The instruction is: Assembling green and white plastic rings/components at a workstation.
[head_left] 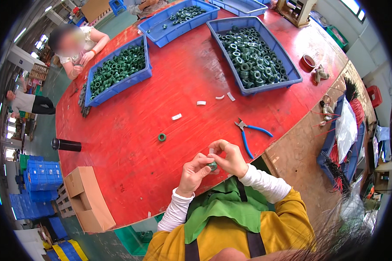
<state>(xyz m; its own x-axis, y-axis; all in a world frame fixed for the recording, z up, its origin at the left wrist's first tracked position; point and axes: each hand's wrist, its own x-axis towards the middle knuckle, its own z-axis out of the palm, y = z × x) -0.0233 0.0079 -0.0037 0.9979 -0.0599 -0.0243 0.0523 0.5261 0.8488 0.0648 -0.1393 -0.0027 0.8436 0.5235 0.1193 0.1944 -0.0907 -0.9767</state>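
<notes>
- Green ring core (212, 165) sits pinched between left hand (195, 173) and right hand (229, 157), both closed on it above the red table (130, 152) edge for close fingerwork.
- Blue-handled cutters (250, 135) lie just beside, within reach.
- Blue tray (253, 51) of ring cores waits farther back.

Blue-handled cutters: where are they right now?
Head view: the blue-handled cutters lie on the red table, just right of the person's right hand, near the table's right edge.

Red surface (161, 87), blue bins (117, 89) of dark green rings (252, 56), one green ring (162, 137) loose, blue-handled cutters (251, 135), white tape scraps (177, 116), black cylinder (66, 145), brown cardboard box (87, 200), yellow-and-green clothing (231, 217), white sleeves (265, 182).
</notes>
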